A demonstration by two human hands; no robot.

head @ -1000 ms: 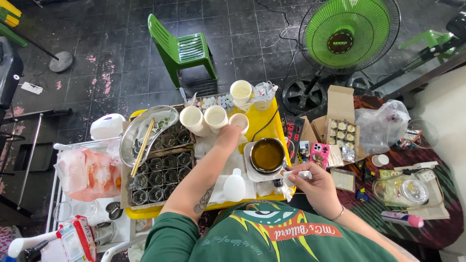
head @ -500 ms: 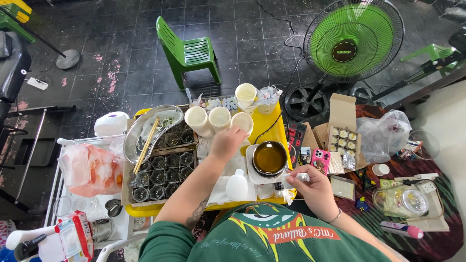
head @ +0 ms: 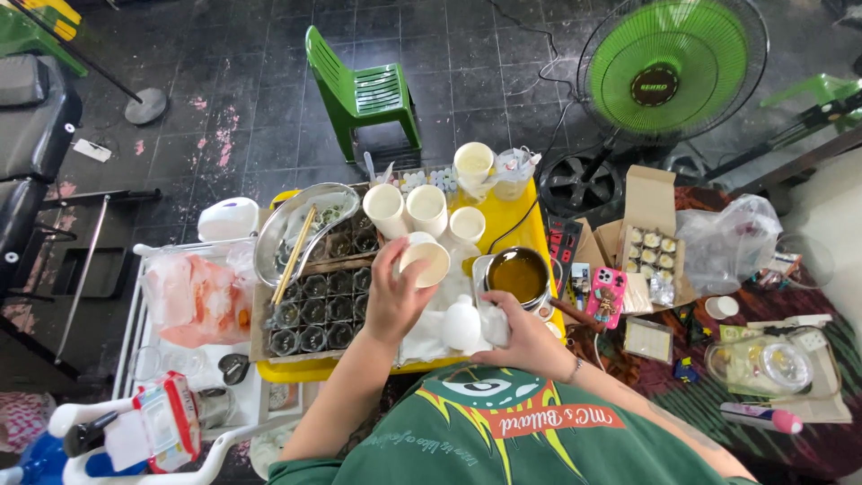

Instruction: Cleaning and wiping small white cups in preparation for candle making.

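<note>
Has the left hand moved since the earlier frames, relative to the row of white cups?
Yes. The left hand has pulled back from the row of white cups toward the person, now holding one paper cup.

Bright even daylight, soft shadows. Glare on steel tray left of yellow table. Wide-angle bending toward edges, fan stretched. Centre sharp.

both hands forward; left hand curled shut; right hand cupped
</note>
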